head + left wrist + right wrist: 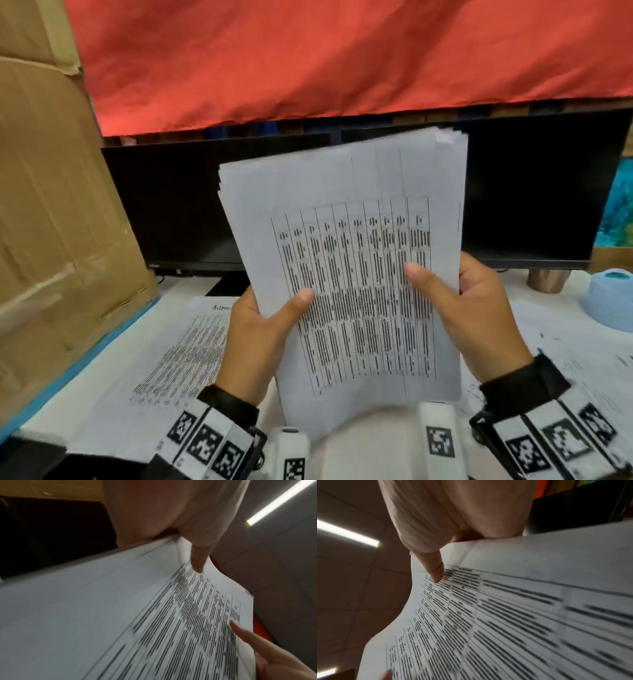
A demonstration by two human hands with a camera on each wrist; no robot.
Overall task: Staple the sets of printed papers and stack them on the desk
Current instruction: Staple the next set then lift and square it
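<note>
Overhead, ceiling strip light (281, 502); below, both hands pinching the paper set (346, 260) above the seemingly white desk (113, 373).

We see a large cardboard box (51, 205) standing at the left edge of the desk (102, 370). Behind the desk two dark monitors (178, 205) sit side by side, and a red cloth (342, 58) hangs above them. At the right, a pale blue round object (613, 301) rests near a copper-coloured monitor foot (548, 281).
</note>
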